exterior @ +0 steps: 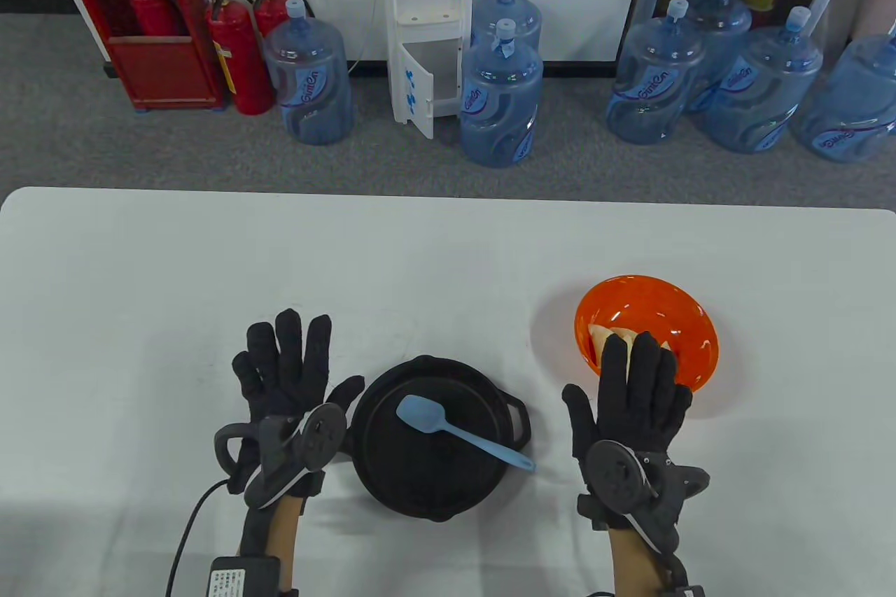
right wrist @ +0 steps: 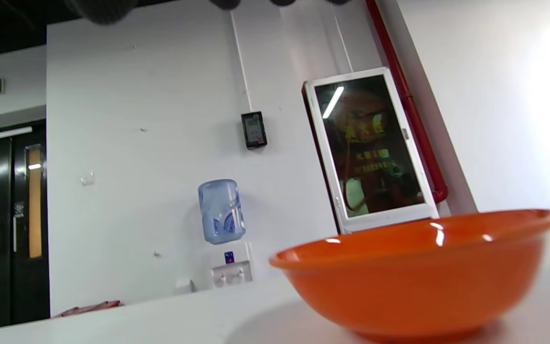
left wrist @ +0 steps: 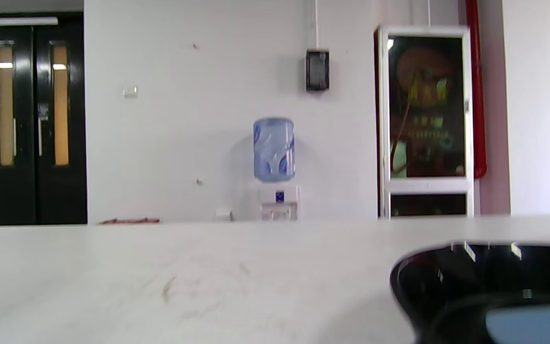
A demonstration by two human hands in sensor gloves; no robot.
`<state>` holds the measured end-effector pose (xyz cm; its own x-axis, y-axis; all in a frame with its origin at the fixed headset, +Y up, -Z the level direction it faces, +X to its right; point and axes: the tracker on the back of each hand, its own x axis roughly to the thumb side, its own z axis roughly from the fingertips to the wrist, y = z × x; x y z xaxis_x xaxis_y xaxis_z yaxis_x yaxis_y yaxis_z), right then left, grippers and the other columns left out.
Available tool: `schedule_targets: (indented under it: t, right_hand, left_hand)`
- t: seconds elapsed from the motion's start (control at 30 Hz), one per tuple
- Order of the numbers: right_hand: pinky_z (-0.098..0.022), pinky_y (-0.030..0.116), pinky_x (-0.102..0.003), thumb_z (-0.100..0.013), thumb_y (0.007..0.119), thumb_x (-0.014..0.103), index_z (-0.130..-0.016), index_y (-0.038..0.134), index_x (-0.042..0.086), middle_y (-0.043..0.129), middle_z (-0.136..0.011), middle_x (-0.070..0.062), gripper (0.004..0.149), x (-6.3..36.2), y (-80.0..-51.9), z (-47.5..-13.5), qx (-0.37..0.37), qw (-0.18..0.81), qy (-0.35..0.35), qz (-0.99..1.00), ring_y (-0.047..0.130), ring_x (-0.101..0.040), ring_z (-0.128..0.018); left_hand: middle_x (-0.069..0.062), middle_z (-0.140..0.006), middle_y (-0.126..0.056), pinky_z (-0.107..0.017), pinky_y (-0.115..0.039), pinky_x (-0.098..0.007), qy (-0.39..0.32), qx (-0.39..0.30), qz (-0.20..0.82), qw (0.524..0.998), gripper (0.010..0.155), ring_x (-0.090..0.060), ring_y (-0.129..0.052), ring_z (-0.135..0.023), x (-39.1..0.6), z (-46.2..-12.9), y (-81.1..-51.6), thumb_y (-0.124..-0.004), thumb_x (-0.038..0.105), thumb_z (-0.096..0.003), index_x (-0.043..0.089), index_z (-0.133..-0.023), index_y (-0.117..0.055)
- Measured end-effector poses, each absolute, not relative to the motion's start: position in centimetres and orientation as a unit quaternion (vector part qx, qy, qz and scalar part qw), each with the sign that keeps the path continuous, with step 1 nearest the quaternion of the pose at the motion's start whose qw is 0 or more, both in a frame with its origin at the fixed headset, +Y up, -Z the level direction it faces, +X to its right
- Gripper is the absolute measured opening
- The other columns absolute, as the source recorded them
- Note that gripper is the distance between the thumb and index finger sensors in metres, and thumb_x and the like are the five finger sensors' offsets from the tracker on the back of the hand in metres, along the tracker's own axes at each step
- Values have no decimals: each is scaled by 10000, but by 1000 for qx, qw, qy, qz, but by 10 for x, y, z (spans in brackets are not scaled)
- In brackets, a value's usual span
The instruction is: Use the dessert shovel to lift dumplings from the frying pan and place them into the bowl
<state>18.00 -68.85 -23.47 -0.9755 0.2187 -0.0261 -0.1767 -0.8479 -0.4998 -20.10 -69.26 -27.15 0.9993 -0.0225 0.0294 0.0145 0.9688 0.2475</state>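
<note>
The light blue silicone dessert shovel lies across the black cast-iron frying pan, blade toward ten o'clock, handle tip overhanging the rim at four o'clock. That tip points at the right hand, the nearer one, flat and released. The left hand is equally slack. Pale dumplings sit in the orange plastic bowl; I see none in the pan.

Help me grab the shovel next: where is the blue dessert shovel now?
In the table view, the blue dessert shovel lies in the black frying pan, its handle over the pan's right rim, between the two open hands.
</note>
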Motion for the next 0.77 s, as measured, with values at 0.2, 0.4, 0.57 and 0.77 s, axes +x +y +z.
schedule_targets:
  t: [0.2,0.4,0.57,0.77]
  right_hand:
    - [-741,258,-726,-640,455,612,-1229,174,242,88,-1259,-166,750,179,-701,-238,-27,65,-220,973,139,-422,-1136]
    - [-744,266,-722,-640,463,609,-1230,188,237,106,-1262,-166,750,163,-705,-238,-1,38,-215,976,153,-422,-1138]
    - [-747,274,-719,-638,466,606,-1232,206,223,131,-1265,-163,752,155,-706,-238,5,32,-216,976,175,-423,-1142]
    - [-748,273,-716,-638,464,607,-1233,220,227,144,-1268,-159,747,156,-708,-238,1,38,-201,979,178,-419,-1143]
  left_hand:
    - [-178,-1242,-59,-758,-236,-684,-9,101,-2,995,780,-547,-91,-1116,-209,-272,-702,-349,636,-563,266,-1196,-84]
    - [-177,-1240,-42,-760,-230,-687,-16,68,-15,997,784,-550,-79,-1114,-205,-275,-709,-345,638,-561,265,-1194,-69]
    - [-173,-1240,-45,-759,-231,-688,-26,76,-19,997,781,-547,-80,-1114,-203,-272,-708,-349,637,-561,270,-1192,-72]
    - [-172,-1239,-42,-756,-231,-695,-29,68,-12,997,780,-546,-77,-1114,-203,-272,-710,-354,634,-562,272,-1186,-57]
